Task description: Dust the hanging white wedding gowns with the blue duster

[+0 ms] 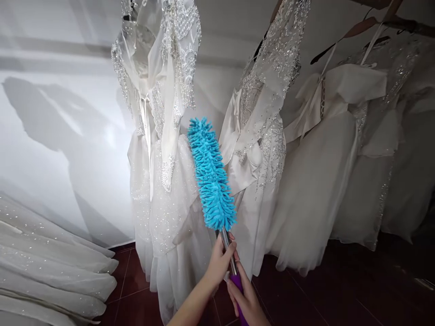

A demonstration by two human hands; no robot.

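Observation:
I hold a duster upright with both hands. Its fluffy blue head (210, 174) rises in front of two hanging white beaded gowns. My left hand (219, 262) grips the metal rod (228, 251) just under the blue head. My right hand (246, 299) is wrapped around the purple handle (238, 283) lower down. The blue head lies against the skirt of the left gown (163, 181), between it and the middle gown (261, 158).
More white gowns (326, 167) hang on wooden hangers (363, 25) from a rail at the upper right. A sparkly tulle skirt (47, 271) spreads at the lower left. A white wall (61, 136) stands behind. The floor is dark red tile (340, 290).

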